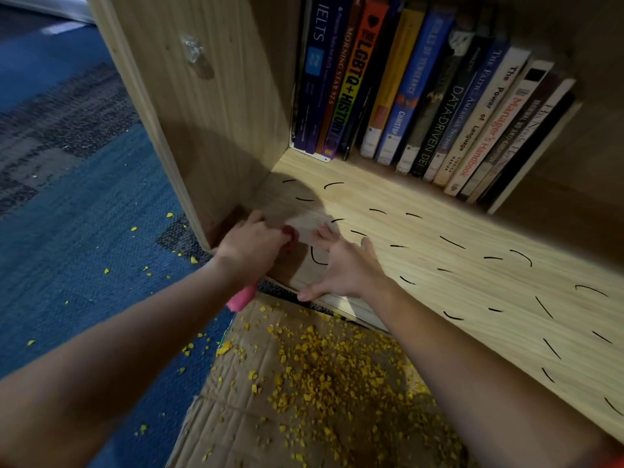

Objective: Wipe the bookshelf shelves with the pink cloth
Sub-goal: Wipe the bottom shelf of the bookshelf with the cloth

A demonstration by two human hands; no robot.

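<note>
Clutching the pink cloth (pixel 240 297), the left hand (pixel 251 243) met the pen-marked shelf (pixel 439 265); the right hand (pixel 341 265) lay flat, grip wide, near crumb-strewn cardboard (pixel 243 410).

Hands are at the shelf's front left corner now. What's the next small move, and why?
Probably drag the pink cloth, gripped in the left hand, rightward across the shelf: black marks dot the wood on that side. The right hand rests flat in the path, so it should shift along.
</note>
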